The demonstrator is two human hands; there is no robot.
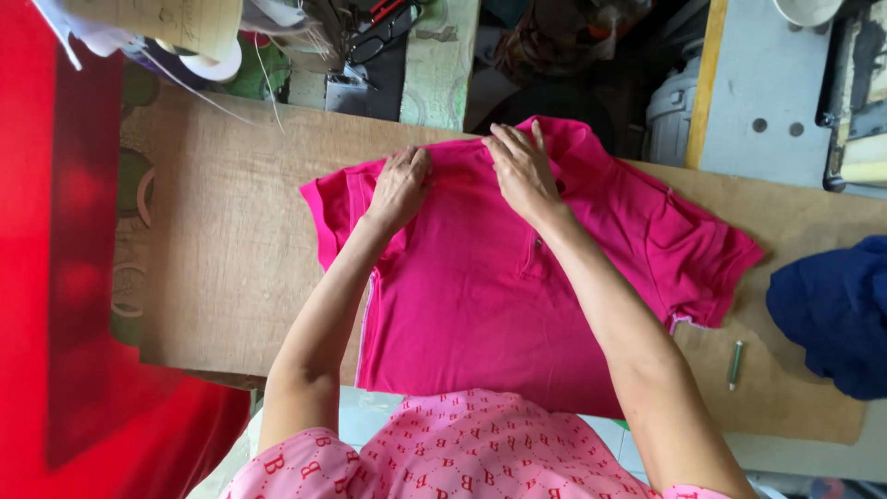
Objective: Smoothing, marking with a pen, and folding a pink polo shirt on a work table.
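The fingers (413, 164) of the left hand (399, 189) lie curled and close together, pressing down on the pink polo shirt (480, 286) near its left shoulder; whether they pinch a fold of cloth or only press it cannot be told. The fingers (508, 143) of the right hand (524, 171) are stretched out nearly flat and slightly spread over the collar (564, 139), holding nothing but the fabric beneath them. The shirt lies spread on the wooden surface (231, 249), collar away from the person, its hem reaching the near edge against the person's patterned pink top (462, 453).

What could go wrong, as a judgement: the right sleeve (711, 268) is rumpled and lies askew, so any smoothing or folding begun at the collar may lock in a crooked line. With both hands pressing at the top, the loose lower part could slide toward the near edge and drag the shirt off square. The green pen-like stick (735, 364) just beside the sleeve could be caught under the cloth or rolled off the surface. The dark blue garment (832, 314) near the right edge might be swept along if the sleeve is pulled outward.

Counted: one pink shirt, two hands, one green stick, one blue garment, one red cloth (65, 277) at the left, and one roll of tape (217, 63) among the clutter at the far side.
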